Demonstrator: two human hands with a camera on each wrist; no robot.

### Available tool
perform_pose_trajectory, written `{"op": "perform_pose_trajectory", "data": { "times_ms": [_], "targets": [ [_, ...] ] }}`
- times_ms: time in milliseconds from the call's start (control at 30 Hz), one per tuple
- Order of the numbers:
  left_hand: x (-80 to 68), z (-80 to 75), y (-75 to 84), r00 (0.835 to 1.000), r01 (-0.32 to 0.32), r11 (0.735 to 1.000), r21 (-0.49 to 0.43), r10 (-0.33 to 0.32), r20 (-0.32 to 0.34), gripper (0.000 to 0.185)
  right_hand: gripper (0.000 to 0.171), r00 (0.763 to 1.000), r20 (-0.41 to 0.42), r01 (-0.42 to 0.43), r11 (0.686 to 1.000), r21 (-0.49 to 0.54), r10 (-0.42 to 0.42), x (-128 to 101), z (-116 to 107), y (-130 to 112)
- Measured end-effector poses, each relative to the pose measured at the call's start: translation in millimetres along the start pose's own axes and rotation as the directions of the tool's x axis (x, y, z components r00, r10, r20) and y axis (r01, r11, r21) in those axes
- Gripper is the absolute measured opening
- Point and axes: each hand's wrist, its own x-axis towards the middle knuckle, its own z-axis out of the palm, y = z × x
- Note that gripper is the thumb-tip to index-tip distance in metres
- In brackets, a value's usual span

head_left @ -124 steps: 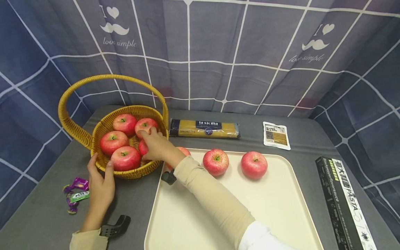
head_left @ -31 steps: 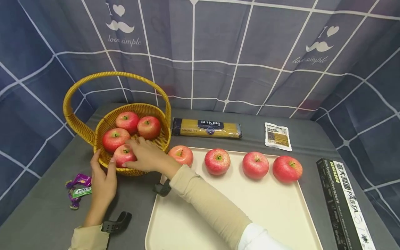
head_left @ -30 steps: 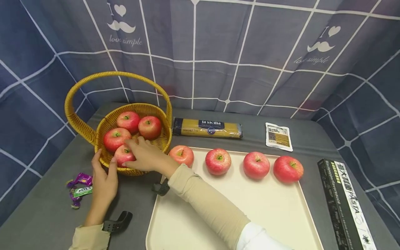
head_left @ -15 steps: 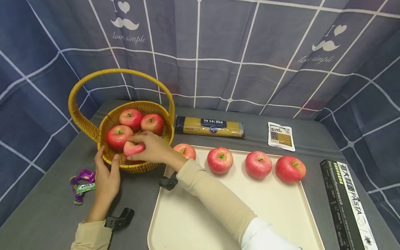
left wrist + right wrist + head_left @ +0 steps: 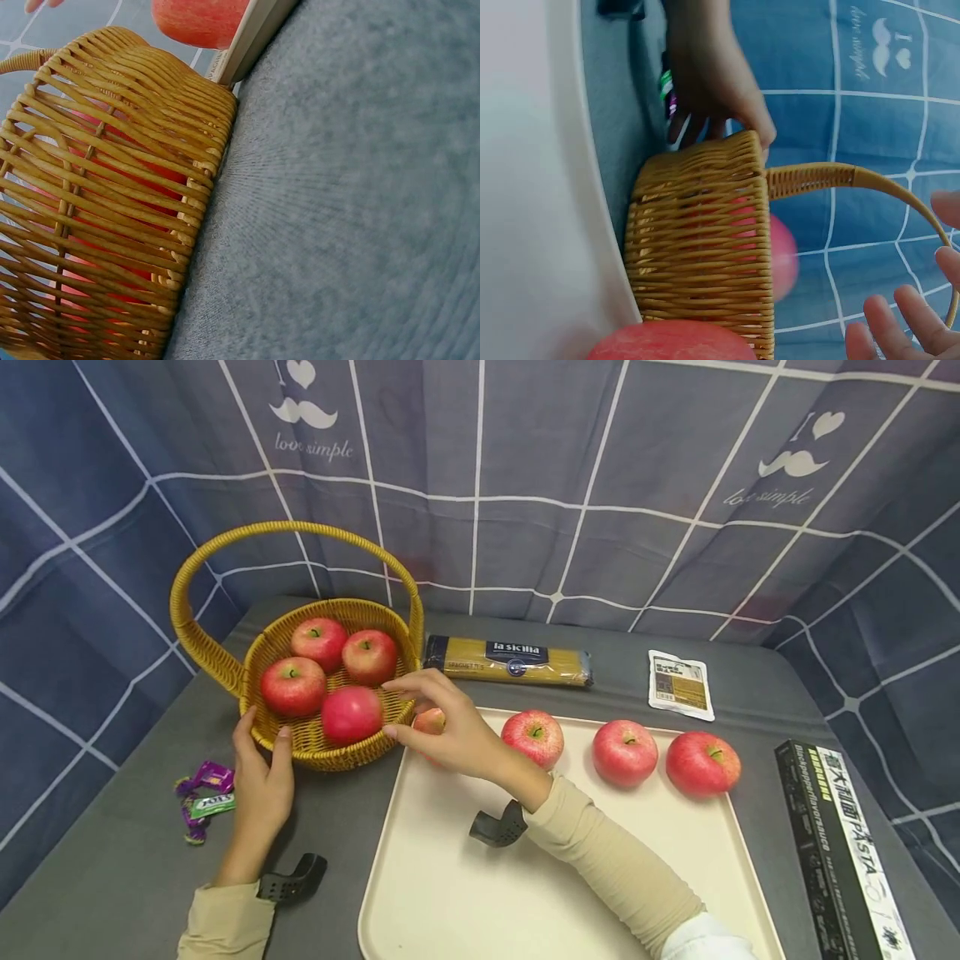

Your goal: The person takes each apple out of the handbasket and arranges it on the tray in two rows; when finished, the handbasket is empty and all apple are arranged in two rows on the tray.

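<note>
My left hand touches the near left rim of the yellow wicker basket, its thumb and index finger apart; the right wrist view shows this hand against the basket's side. My right hand hangs beyond the basket's right rim, fingers parted, holding nothing. Closest to its fingertips inside the basket is a blurred red apple. Several other apples sit behind it, stems up. Partly hidden by the right hand, one apple lies at the left of the cream tray.
More apples line the tray's far edge. Behind are a spaghetti pack and a white pouch. A black pasta box lies at right. Wrapped candies lie left of the left hand. A curtain hangs behind.
Since about 4 s ago, one apple has joined the tray at far right. In the last half second the right hand let go of the front basket apple, which shifted right, and withdrew rightward.
</note>
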Motion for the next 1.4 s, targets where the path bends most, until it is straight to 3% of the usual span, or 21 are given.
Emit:
{"op": "perform_pose_trajectory", "data": {
  "times_ms": [333, 567, 733, 867, 1000, 1100, 1200, 1300, 1400],
  "targets": [
    [-0.1, 0.4, -2.4, 1.000, -0.013, 1.000, -0.006, 0.013, 0.009, 0.055, 0.046, 0.993, 0.078, -0.084, 0.994, -0.065, 0.088, 4, 7, 6],
    [0.1, 0.3, -2.0, 1.000, -0.018, 1.000, -0.008, 0.018, 0.010, 0.055, 0.049, 0.988, 0.069, -0.130, 0.979, -0.158, 0.142, 11, 10, 14],
    [0.5, 0.0, -2.3, 1.000, -0.010, 1.000, -0.002, 0.010, 0.002, 0.055, 0.050, 0.987, 0.065, -0.128, 0.966, -0.224, 0.146, 24, 13, 22],
    [0.8, 0.1, -2.5, 1.000, -0.009, 1.000, 0.001, 0.009, 0.005, 0.055, 0.049, 0.981, 0.124, -0.105, 0.947, -0.302, 0.149, 39, 18, 30],
    [0.8, -0.2, -2.2, 1.000, -0.009, 1.000, 0.007, 0.009, 0.007, 0.055, 0.048, 0.947, 0.254, -0.073, 0.899, -0.432, 0.199, 56, 25, 38],
    [1.0, -0.5, -1.7, 1.000, -0.009, 1.000, 0.006, 0.009, 0.009, 0.055, 0.050, 0.898, 0.368, -0.022, 0.858, -0.513, 0.243, 69, 30, 43],
    [1.0, -0.5, -1.9, 1.000, -0.009, 1.000, 0.004, 0.009, 0.011, 0.056, 0.058, 0.840, 0.456, 0.000, 0.840, -0.542, 0.294, 79, 35, 44],
    [0.6, -0.6, -2.4, 1.000, -0.006, 1.000, 0.002, 0.006, 0.013, 0.056, 0.069, 0.798, 0.492, -0.012, 0.827, -0.563, 0.347, 85, 40, 43],
    [0.5, -0.8, -2.4, 1.000, -0.004, 1.000, -0.001, 0.004, 0.017, 0.056, 0.077, 0.782, 0.501, -0.013, 0.815, -0.580, 0.370, 88, 42, 40]
  ]
}}
